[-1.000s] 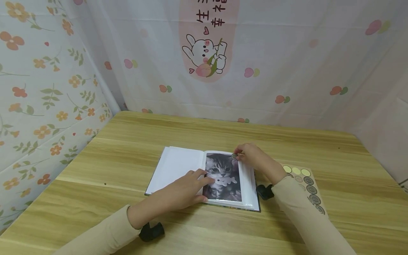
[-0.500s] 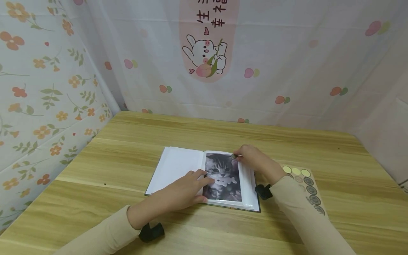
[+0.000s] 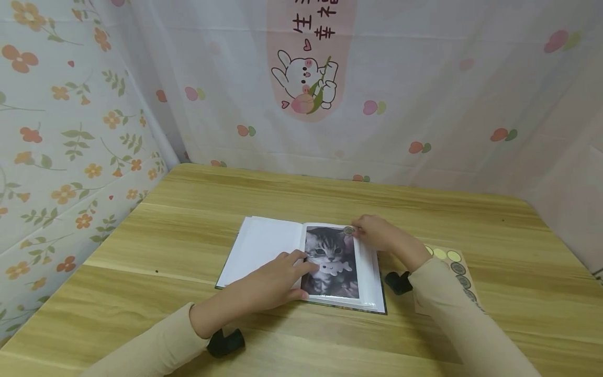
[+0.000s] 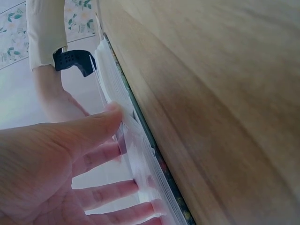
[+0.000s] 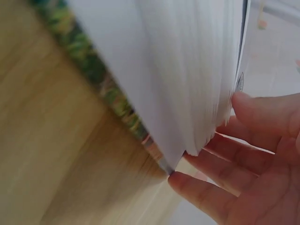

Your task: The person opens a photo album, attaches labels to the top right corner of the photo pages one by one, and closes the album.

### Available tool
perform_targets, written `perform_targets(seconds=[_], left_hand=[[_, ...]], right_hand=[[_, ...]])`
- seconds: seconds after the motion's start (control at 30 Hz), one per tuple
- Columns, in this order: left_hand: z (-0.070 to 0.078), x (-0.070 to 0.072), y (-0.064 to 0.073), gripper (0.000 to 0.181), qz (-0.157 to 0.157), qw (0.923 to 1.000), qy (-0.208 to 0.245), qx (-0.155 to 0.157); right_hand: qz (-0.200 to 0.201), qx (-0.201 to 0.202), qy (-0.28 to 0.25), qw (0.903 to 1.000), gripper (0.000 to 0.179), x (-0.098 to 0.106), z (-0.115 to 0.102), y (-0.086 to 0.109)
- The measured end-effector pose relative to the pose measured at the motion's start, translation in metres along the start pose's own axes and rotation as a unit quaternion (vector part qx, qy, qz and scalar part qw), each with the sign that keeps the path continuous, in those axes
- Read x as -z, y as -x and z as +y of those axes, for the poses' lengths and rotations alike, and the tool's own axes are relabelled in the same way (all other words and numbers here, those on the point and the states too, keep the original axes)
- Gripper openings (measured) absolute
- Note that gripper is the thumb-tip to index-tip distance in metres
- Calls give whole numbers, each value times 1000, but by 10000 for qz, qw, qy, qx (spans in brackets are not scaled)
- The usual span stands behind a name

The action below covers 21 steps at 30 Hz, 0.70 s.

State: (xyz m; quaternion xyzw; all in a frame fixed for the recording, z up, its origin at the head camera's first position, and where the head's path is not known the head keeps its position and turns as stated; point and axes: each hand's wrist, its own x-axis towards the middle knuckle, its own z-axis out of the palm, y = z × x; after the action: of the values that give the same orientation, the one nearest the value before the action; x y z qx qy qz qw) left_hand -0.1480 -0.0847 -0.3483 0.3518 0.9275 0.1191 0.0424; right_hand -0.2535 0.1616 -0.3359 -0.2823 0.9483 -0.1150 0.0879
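An open photo album (image 3: 268, 238) lies on the table, its right page showing a photo of a kitten (image 3: 330, 262) with a white fish shape. A small round dark-patterned sticker (image 3: 348, 230) sits at that photo's top right corner. My left hand (image 3: 270, 285) rests with spread fingers across the album's fold and the photo's left edge. At the album's top right corner, my right hand (image 3: 374, 233) touches the page edges beside the sticker. In the right wrist view its thumb (image 5: 253, 108) lies by the sticker, and the fingers lie along the page edges.
A tan sticker sheet (image 3: 426, 305) with yellow and dark round stickers lies right of the album, partly hidden by the right sleeve (image 3: 457, 309). Black straps (image 3: 226, 343) hang at both wrists. The wooden table (image 3: 118, 293) meets patterned curtains at the back and left.
My right hand has drawn slightly right, off the sticker it was pinching; the sticker now shows whole on the photo's corner. The left hand stays in place. The head view has shifted slightly.
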Motion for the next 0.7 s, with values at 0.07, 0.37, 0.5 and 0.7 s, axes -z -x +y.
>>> perform_targets(seconds=[0.07, 0.37, 0.5, 0.7], left_hand=[[0, 0, 0, 52, -2, 10000, 6, -4], [0, 1, 0, 52, -43, 10000, 36, 12], [0, 2, 0, 52, -53, 10000, 30, 29], [0, 1, 0, 51, -42, 10000, 43, 14]], right_hand=[[-84, -74, 51, 9999, 26, 1, 0, 2], [-197, -80, 195, 9996, 33, -1, -2, 13], [-255, -101, 196, 9994, 42, -1, -3, 21], [-398, 40, 186, 9990, 41, 0, -6, 35]])
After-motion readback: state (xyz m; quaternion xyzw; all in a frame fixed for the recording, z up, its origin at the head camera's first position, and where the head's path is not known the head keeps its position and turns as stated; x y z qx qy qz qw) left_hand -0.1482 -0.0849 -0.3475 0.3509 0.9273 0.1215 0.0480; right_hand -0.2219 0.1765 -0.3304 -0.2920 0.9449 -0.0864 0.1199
